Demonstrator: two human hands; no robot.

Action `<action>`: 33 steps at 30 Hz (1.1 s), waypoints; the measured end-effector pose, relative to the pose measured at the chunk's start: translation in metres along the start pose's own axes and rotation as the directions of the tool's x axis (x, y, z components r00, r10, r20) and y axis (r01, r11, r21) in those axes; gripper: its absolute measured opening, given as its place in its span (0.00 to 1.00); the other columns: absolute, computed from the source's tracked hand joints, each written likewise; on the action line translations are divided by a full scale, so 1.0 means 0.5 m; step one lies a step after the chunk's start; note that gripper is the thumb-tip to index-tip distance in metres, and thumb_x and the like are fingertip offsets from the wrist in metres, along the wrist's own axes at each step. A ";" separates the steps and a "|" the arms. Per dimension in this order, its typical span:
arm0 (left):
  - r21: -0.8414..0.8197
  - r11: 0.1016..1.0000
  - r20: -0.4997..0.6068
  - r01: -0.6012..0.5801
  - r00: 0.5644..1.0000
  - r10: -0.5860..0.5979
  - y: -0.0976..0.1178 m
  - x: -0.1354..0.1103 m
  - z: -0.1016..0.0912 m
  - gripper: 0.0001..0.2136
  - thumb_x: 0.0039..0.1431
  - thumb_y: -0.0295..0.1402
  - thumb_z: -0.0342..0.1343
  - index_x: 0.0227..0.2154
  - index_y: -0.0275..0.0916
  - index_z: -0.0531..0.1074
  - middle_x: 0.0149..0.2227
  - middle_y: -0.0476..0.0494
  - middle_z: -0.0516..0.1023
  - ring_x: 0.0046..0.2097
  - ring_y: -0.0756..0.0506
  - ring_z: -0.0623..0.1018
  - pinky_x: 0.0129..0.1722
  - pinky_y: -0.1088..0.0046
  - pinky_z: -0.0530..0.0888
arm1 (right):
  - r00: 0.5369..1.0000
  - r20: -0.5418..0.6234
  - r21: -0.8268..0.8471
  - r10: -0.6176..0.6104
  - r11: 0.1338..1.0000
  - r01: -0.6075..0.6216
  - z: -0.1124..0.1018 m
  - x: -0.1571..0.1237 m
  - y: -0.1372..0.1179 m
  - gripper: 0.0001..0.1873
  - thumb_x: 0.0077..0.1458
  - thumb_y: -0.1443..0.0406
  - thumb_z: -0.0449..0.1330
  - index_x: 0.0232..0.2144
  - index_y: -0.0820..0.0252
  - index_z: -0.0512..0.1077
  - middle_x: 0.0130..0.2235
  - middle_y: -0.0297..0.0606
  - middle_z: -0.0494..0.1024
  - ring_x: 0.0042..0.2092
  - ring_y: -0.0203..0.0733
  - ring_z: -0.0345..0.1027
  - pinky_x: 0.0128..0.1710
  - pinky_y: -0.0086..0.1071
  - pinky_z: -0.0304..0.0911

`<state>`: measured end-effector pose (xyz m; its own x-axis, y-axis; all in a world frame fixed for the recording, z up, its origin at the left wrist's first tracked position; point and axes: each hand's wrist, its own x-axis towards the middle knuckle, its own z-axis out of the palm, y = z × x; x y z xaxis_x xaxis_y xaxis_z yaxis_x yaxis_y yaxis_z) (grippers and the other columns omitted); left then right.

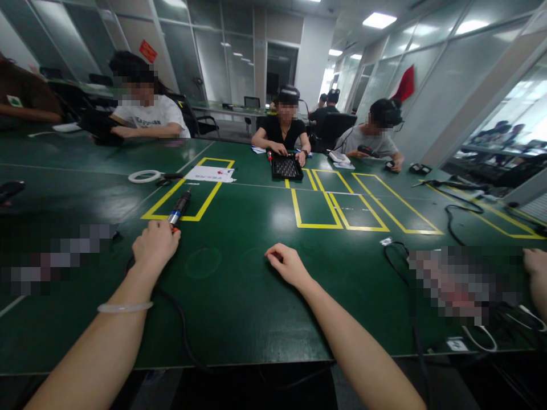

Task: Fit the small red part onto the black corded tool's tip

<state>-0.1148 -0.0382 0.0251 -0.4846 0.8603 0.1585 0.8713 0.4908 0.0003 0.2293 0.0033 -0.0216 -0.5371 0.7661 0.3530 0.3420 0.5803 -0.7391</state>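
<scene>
My left hand (154, 245) rests on the green table (239, 296), fingers curled around the near end of an electric screwdriver (179, 208) that lies pointing away across a yellow line. A black cable (182, 324) runs from under that hand back toward the table's near edge. A pale bangle sits on my left wrist. My right hand (287, 263) lies on the table to the right, its fingers curled under in a loose fist; nothing shows inside it.
Yellow taped rectangles (318, 208) mark the table. A white tape ring (144, 176) and a paper sheet (211, 173) lie far left. Three people sit opposite; one works over a black tray (286, 168). Black cables (453, 219) trail at right, beside another person's hand (537, 267).
</scene>
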 end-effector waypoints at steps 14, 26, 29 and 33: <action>-0.637 0.681 -0.018 -0.361 0.890 0.455 0.121 -0.049 0.016 0.21 0.65 0.45 0.40 0.50 0.38 0.67 0.39 0.43 0.78 0.41 0.45 0.77 0.43 0.70 0.70 | 1.000 0.022 -0.007 -0.009 1.000 0.009 0.008 0.001 0.007 0.06 0.58 0.68 0.55 0.36 0.59 0.73 0.35 0.36 0.76 0.36 0.37 0.69 0.37 0.29 0.62; -0.885 0.307 0.071 -0.350 0.551 0.832 0.228 -0.160 0.012 0.29 0.66 0.41 0.43 0.67 0.42 0.44 0.28 0.53 0.68 0.33 0.50 0.73 0.38 0.73 0.69 | 0.980 0.155 0.041 -0.122 0.992 0.117 0.018 -0.003 -0.028 0.06 0.57 0.66 0.59 0.39 0.58 0.71 0.38 0.36 0.75 0.39 0.38 0.68 0.41 0.31 0.63; -0.900 0.290 0.057 -0.326 0.570 0.820 0.227 -0.157 0.012 0.28 0.66 0.41 0.43 0.67 0.43 0.45 0.30 0.52 0.71 0.35 0.49 0.74 0.40 0.71 0.70 | 0.987 0.123 0.077 -0.102 0.993 0.092 0.018 -0.001 -0.026 0.06 0.56 0.67 0.60 0.38 0.59 0.71 0.36 0.35 0.75 0.37 0.37 0.68 0.39 0.29 0.63; -0.860 0.310 -0.003 -0.404 0.613 0.790 0.226 -0.154 0.010 0.24 0.62 0.41 0.49 0.61 0.44 0.57 0.43 0.45 0.75 0.42 0.47 0.75 0.44 0.69 0.70 | 0.999 0.035 0.130 -0.018 0.991 0.013 0.014 0.002 -0.015 0.05 0.56 0.66 0.59 0.37 0.59 0.69 0.35 0.34 0.75 0.35 0.35 0.68 0.37 0.29 0.63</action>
<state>0.0207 -0.0484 0.0079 0.3917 0.9145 0.1008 0.5327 -0.3147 0.7856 0.2207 -0.0025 -0.0198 -0.5697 0.7456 0.3456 0.2321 0.5494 -0.8027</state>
